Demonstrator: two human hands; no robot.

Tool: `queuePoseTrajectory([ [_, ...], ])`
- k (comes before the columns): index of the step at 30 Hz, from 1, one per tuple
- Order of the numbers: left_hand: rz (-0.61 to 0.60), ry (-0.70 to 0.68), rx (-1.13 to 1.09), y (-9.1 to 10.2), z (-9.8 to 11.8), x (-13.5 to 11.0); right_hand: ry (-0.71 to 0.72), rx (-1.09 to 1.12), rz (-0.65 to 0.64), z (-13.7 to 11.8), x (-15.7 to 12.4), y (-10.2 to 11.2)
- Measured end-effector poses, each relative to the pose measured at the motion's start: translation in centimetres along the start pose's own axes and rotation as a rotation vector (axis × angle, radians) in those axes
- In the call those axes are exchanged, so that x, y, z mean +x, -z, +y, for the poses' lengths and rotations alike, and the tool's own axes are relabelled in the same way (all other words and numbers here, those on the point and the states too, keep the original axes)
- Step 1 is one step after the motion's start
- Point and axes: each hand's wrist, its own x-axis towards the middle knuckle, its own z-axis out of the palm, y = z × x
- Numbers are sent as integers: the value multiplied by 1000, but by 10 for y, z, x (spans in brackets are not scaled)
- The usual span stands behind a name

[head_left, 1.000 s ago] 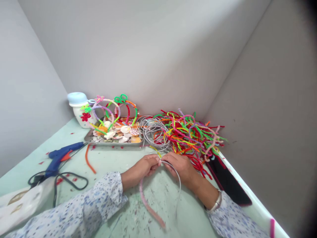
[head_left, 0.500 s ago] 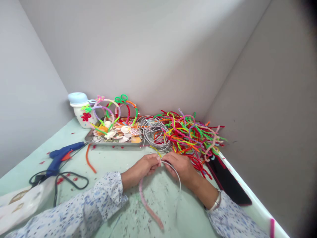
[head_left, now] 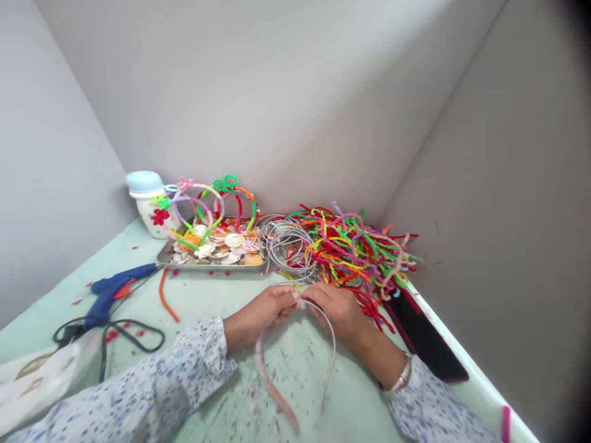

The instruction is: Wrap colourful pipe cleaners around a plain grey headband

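Note:
A thin grey headband arches between my hands, its left arm covered in pink pipe cleaner. My left hand is closed, thumb and fingertips pinching the band near the top of its curve. Close beside it, my right hand has its fingers curled together at the same spot. The band's bare right arm hangs below that hand. A short yellow pipe cleaner shows just beyond the fingertips; whether they grip its end is hidden.
Behind my hands are a metal tray of shells with finished headbands, coiled grey wire and heaped pipe cleaners. On the left lie a blue glue gun with its cord and an orange pipe cleaner. A lidded jar stands behind.
The lower ends of the headband have swung slightly left. Both hands keep nearly the same place and the same pinch.

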Motion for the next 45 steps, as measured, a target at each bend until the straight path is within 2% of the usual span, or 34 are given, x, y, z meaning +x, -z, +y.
queuePoseTrajectory([
  [6, 49, -49, -45, 4, -3, 2, -117, 101, 64, -3, 4, 3],
  [11, 122, -155, -66, 8, -4, 5, -420, 239, 167, -10, 13, 10],
  [14, 149, -179, -57, 9, -5, 5, -630, 404, 97, -14, 19, 16],
  [18, 150, -228, 16, 7, -4, 4, -779, 691, -62, -20, 23, 21],
  [22, 138, -259, 109, 4, -4, 2, -827, 786, -121, -25, 24, 18],
  [27, 134, -270, 151, 2, -7, 2, -935, 906, -71, -25, 24, 14],
  [35, 130, -302, 183, 3, -12, 1, -1011, 1205, -19, -28, 22, 8],
  [45, 161, -279, 205, 5, -16, 2, -1010, 1176, 87, -30, 19, -6],
])
